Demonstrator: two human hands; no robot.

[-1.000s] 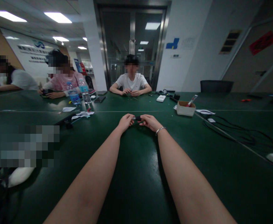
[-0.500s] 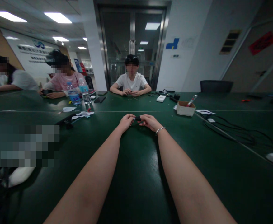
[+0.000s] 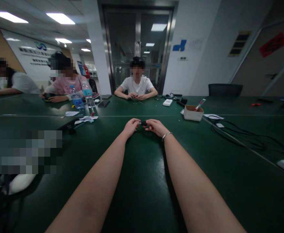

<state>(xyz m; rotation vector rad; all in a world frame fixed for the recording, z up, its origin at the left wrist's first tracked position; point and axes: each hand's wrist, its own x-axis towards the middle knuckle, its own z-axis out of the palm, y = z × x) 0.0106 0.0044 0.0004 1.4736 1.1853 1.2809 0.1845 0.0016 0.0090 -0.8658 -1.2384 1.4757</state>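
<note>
Over the middle of the green table (image 3: 142, 168), my two hands meet at a small black stick (image 3: 143, 123) with a lighter, metal-looking left end, much like a USB flash drive. My left hand (image 3: 132, 127) pinches that lighter end between thumb and fingertips. On the other side my right hand (image 3: 157, 127), with a silver bracelet (image 3: 166, 136) at the wrist, grips the black end. Fingertips cover both ends, so its exact shape is hidden.
Two water bottles (image 3: 88, 95) and crumpled papers (image 3: 85, 120) lie to the left. A small box (image 3: 193, 114) with a pen-like thing stands to the right, near black cables (image 3: 241, 132). Across the table sits a person in a white shirt (image 3: 136, 84).
</note>
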